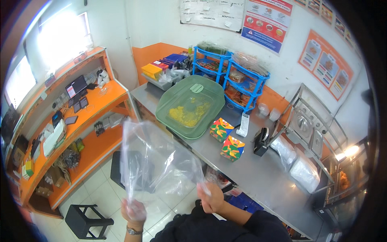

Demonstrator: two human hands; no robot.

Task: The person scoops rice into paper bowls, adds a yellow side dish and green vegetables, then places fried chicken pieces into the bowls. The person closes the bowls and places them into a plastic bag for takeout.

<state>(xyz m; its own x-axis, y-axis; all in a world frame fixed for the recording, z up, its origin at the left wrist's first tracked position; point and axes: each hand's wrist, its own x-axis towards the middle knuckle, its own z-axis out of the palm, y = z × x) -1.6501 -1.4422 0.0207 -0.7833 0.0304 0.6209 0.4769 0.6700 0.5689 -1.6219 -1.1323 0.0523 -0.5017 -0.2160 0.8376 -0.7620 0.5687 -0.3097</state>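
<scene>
A large clear plastic bag [161, 157] is stretched between my two hands, in front of the steel counter's edge. My left hand [134, 211], with a watch on its wrist, pinches the lower left corner of the bag. Closed on the bag's right edge is my right hand [211, 197]. Beyond the bag, on the counter, stands a green lidded tub [165, 105] with yellow food seen through its lid. Right of the tub are two colourful patterned boxes [232, 148], and a paper receipt [243, 126] lies beside them.
Blue tiered racks [246, 85] with packets stand at the counter's back. Further right on the steel counter [262, 177] are a black device [261, 141], wrapped white packs [304, 171] and a metal-framed unit [302, 121]. An orange desk [94, 99] and black stool [86, 222] are at left.
</scene>
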